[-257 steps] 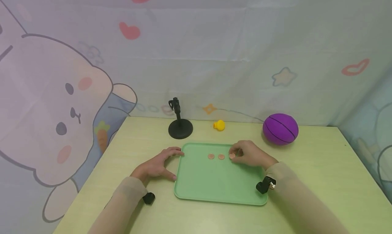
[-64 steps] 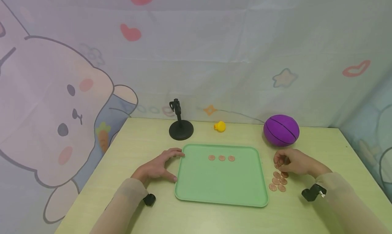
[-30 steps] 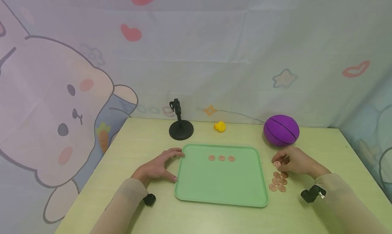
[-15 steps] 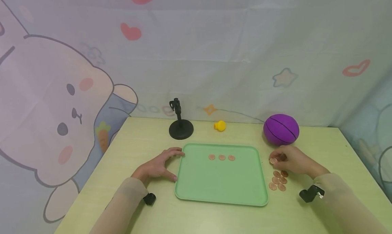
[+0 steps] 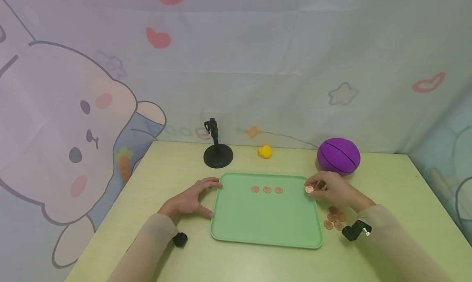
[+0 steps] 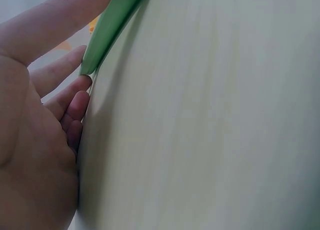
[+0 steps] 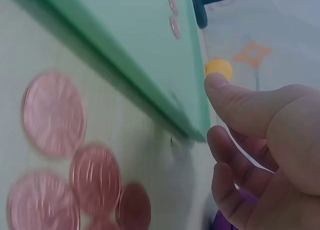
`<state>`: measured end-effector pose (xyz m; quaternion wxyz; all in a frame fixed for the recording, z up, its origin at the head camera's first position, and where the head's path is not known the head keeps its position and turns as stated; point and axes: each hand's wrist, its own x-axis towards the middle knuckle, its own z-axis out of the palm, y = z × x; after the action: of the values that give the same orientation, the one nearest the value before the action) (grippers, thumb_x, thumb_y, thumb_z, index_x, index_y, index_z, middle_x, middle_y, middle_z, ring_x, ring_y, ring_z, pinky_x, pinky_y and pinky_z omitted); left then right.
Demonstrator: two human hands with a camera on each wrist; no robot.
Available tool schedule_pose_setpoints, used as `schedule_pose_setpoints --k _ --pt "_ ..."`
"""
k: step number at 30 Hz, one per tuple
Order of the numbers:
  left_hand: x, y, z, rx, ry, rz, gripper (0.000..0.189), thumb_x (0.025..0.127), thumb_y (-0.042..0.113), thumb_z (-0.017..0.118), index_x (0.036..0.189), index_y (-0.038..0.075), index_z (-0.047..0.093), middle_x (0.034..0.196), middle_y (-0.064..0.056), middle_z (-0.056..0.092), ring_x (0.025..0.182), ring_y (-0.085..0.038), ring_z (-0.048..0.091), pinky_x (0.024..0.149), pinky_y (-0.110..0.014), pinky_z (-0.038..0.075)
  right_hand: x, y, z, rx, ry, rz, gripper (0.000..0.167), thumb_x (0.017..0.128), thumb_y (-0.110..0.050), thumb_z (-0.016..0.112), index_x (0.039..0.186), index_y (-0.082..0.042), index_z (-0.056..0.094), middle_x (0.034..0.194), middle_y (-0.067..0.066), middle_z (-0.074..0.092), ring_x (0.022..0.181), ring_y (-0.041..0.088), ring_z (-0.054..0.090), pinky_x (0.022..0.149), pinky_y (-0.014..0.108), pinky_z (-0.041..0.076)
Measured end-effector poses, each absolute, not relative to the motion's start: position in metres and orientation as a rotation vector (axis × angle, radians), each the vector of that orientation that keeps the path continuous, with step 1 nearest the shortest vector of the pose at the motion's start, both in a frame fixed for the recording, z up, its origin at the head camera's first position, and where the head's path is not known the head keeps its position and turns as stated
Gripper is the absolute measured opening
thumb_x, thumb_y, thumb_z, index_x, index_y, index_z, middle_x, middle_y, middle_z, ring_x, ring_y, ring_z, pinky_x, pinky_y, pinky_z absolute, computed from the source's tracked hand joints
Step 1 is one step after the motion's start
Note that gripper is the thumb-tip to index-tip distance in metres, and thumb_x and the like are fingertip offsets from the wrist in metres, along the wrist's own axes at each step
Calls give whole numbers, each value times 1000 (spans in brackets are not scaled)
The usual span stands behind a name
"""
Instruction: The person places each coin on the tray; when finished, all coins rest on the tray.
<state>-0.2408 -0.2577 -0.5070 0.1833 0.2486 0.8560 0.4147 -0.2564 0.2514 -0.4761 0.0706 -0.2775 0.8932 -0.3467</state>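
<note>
Head view: a green tray [image 5: 265, 220] lies on a pale table [image 5: 391, 200], with three copper coins [image 5: 267, 189] set in a straight row near its far edge. The right hand [image 5: 333, 187] pinches a fourth coin [image 5: 309, 189] between thumb and fingers at the tray's far right corner; whether this coin touches the rim cannot be told. The left hand [image 5: 189, 198] grasps nothing, its fingers and thumb spread against the tray's left edge, apparently steadying it. A loose cluster of coins [image 5: 332, 217] lies on the table just right of the tray, partly hidden by the right wrist. Behind stand a black stand [image 5: 218, 155], a small yellow toy [image 5: 265, 152] and a purple ball [image 5: 338, 156]. By this layout the work appears to be in its earlier part: three coins are placed, one is in hand, and the cluster is left over. Left wrist view: the fingers extend to the tray's edge, clenching nothing. Right wrist view: the cluster lies flat outside the tray wall, the row shows within, and the pinched coin cannot be made out at the fingertips.
</note>
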Motion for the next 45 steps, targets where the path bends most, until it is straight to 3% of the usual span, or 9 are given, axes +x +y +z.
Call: schedule_pose_setpoints --k 14,28,34,38,41,45 --pt "-241 -257 -507 706 2414 1153 90 71 26 98 151 22 55 169 -2 29 156 -33 20 122 -62 18 -263 189 -474 -980 2623 -1058 21 94 -13 80 114 -11 77 100 -4 70 87 12 68 78 30 57" --pt "-242 -258 -509 694 2417 1170 89 70 25 99 149 25 56 169 -1 29 156 -32 20 123 -61 17 -257 136 -474 -1079 2583 -1085 15 94 -8 77 109 -6 79 101 1 74 83 11 67 80 30 57" --pt "-241 -257 -508 722 2421 1175 89 71 25 98 149 21 56 168 -6 31 156 -36 21 122 -64 17 -256 118 -477 -1098 2613 -991 13 94 -11 78 107 -8 81 97 -5 76 81 10 63 78 30 55" --pt "-240 -257 -507 720 2421 1177 88 71 25 98 149 20 56 168 -7 31 156 -37 21 121 -65 17 -256 108 -479 -1119 2631 -914 4 94 -10 77 91 -14 78 84 -9 69 76 10 57 73 29 49" --pt "-241 -256 -507 714 2417 1181 88 72 25 98 149 21 56 168 -6 31 156 -36 20 121 -64 17 -255 101 -480 -1140 2647 -869 19 93 -10 77 77 -17 69 80 -9 65 72 10 51 69 28 44" --pt "-240 -257 -507 709 2413 1182 88 71 25 98 149 21 56 168 -5 30 156 -35 20 122 -63 17 -252 95 -479 -1161 2648 -849 24 94 -10 77 74 -16 65 98 -4 77 69 8 48 69 27 43"
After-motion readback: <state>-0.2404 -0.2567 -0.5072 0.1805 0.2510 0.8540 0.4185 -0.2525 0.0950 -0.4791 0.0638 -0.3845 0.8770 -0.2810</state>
